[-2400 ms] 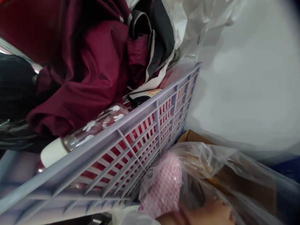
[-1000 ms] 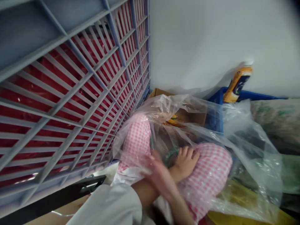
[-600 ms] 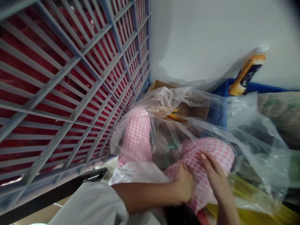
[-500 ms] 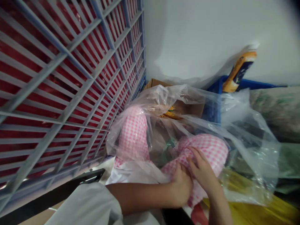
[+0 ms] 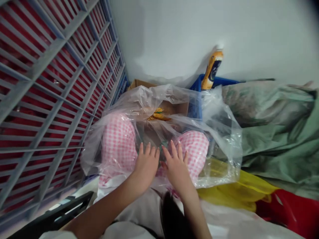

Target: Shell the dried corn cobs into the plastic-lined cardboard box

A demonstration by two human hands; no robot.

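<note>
A puffy pink-and-white checked cloth piece [image 5: 118, 142] lies low in front of me, with two rounded ends. Clear plastic bag film [image 5: 224, 132] spreads around and behind it. My left hand [image 5: 146, 164] rests palm down by the inner side of the left end, fingers stretched. Beside it, my right hand [image 5: 177, 166] lies on the inner part of the right end, fingers spread. Neither hand grips anything. My hands hide the middle of the cloth piece, so I cannot tell whether the two ends are joined.
Left stands a tall grey slatted crate [image 5: 62, 89] with red stuff inside. Behind the film are a cardboard box [image 5: 142, 83], yellow corded bundles [image 5: 159, 114] and a blue bin [image 5: 196, 103] with an orange bottle [image 5: 211, 71]. Green cloth [image 5: 274, 132] and a yellow bag [image 5: 231, 192] lie right.
Both hands have let go of the bunched checked cloth at the right end. They have moved left and now lie flat with fingers extended. The view has shifted to the right.
</note>
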